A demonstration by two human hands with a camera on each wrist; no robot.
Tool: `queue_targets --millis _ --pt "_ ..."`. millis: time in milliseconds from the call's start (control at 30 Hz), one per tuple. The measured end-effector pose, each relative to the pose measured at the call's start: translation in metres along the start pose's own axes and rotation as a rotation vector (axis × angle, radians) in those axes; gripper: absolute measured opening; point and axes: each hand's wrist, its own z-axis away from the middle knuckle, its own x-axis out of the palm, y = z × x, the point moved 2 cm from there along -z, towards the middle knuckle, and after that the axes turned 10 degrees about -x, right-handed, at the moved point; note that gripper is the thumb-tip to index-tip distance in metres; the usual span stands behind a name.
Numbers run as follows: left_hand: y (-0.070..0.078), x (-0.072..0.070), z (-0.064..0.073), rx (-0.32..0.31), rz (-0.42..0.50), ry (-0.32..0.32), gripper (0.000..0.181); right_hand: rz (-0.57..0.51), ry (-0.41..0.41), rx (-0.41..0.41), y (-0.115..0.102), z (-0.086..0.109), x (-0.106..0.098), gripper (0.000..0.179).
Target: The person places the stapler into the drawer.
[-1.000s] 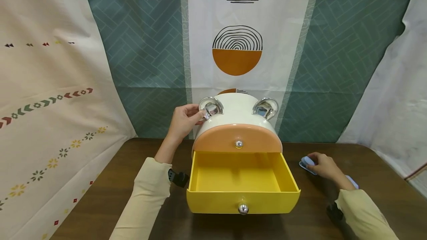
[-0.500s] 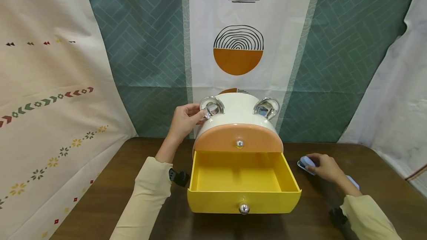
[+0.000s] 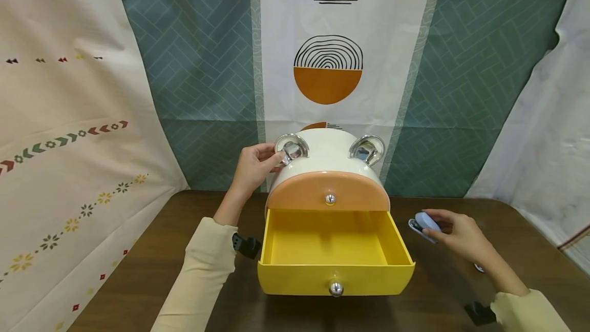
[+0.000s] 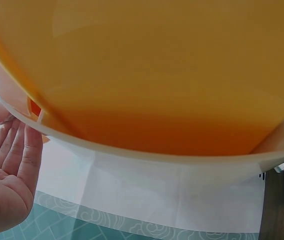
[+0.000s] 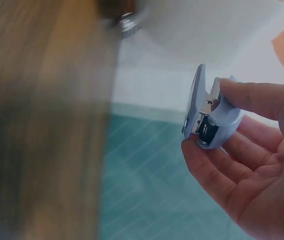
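Observation:
A toy-like drawer box (image 3: 329, 152) with a white domed top stands mid-table, with its yellow lower drawer (image 3: 335, 279) pulled out and bare inside. My left hand (image 3: 254, 169) pinches the silver ear (image 3: 292, 148) on its left side between thumb and fingers. In the left wrist view that hand (image 4: 7, 165) is at the rim of the shell (image 4: 182, 167). My right hand (image 3: 461, 234) holds a light blue hole punch (image 3: 427, 222), tilted over the table to the right of the drawer. The right wrist view shows the punch (image 5: 224, 120) between thumb and fingers, metal brackets visible.
The peach upper drawer (image 3: 328, 191) is closed, with a silver knob. A second silver ear (image 3: 367, 150) sits on the right. A small pale object (image 3: 479, 267) lies mostly hidden behind the right forearm. Patterned cloths (image 3: 207, 65) hang behind the brown table (image 3: 138, 270).
My right hand has risen slightly from the table with the hole punch, and its forearm has shifted right, covering more of the pale object. My left hand has stayed on the ear.

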Motion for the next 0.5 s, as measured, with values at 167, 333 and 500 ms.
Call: queue_targets --millis 167,333,500 --pt "0.0 0.0 0.001 -0.002 0.001 -0.004 0.026 -0.036 0.057 -0.058 -0.026 0.006 -0.014 0.043" --pt "0.001 0.0 0.0 0.005 0.005 -0.004 0.025 -0.082 0.095 -0.134 -0.049 0.011 -0.025 0.041" --pt "0.0 0.0 0.0 0.005 0.015 -0.006 0.025 -0.143 0.13 -0.226 -0.073 0.015 -0.03 0.043"
